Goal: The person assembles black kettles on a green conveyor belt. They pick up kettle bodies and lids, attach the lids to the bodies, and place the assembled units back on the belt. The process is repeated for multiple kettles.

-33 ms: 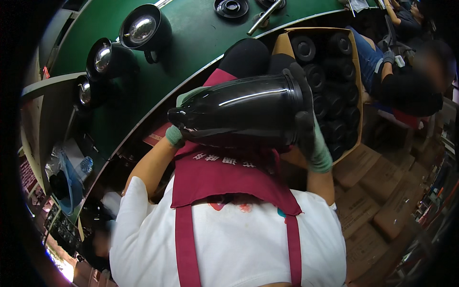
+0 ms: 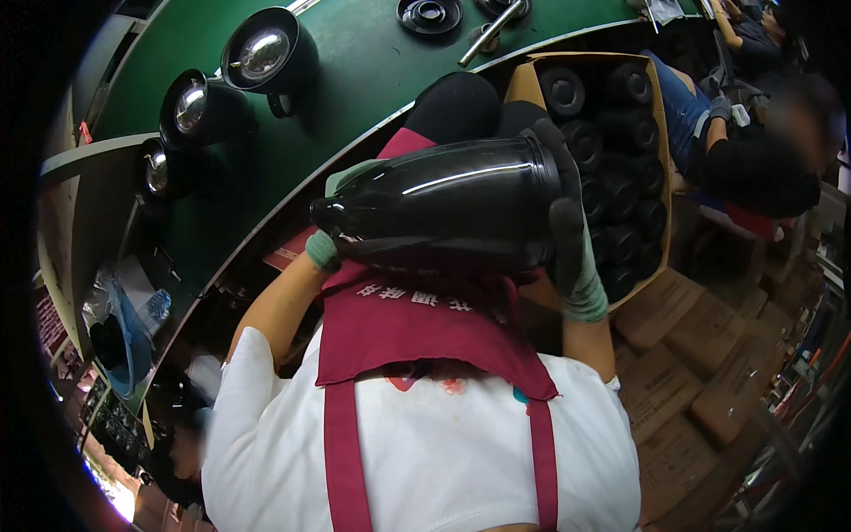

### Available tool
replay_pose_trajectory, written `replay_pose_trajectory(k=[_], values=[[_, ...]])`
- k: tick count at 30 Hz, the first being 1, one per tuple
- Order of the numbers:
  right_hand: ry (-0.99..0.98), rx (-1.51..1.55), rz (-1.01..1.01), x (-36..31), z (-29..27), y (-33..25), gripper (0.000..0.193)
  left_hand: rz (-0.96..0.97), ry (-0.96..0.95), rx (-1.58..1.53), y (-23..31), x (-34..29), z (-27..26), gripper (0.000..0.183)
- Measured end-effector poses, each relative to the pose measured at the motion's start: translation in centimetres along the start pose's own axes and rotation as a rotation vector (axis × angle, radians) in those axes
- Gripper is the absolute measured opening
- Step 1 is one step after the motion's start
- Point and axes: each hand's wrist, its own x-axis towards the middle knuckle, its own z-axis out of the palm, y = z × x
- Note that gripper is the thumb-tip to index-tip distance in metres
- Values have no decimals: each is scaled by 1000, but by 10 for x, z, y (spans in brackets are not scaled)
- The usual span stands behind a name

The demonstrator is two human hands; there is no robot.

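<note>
Across my lap lies a glossy black, tapered jug body, its narrow spouted end to the left and its wide end to the right. My left hand, in a green knitted glove, holds it near the narrow end from behind and below; most of its fingers are hidden by the body. At the wide end, my right hand, gloved with a dark palm and green cuff, is pressed against the rim with its fingers upward and thumb on the near side. Whatever is between that palm and the end cannot be made out.
Several black jug bodies with silvery insides lie on the green worktable. Black round parts and a metal rod are at its far side. A carton of black cylindrical parts stands right; a co-worker sits beyond.
My right wrist and cuff have shifted very slightly left and down. The jug body stays almost in place.
</note>
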Motion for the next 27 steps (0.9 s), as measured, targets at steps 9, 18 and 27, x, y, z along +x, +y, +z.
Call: replay_pose_trajectory(k=[9, 18, 27], values=[[-137, -451, -502, 16, 13, -3, 105, -64, -115, -98, -12, 9, -5, 50], [32, 213, 52, -16, -23, 63, 88, 95, -3, 208, 57, 21, 16, 49], [-8, -23, -187, -5, 8, 40, 98, -69, -133, -52, -28, 5, -36, 47]])
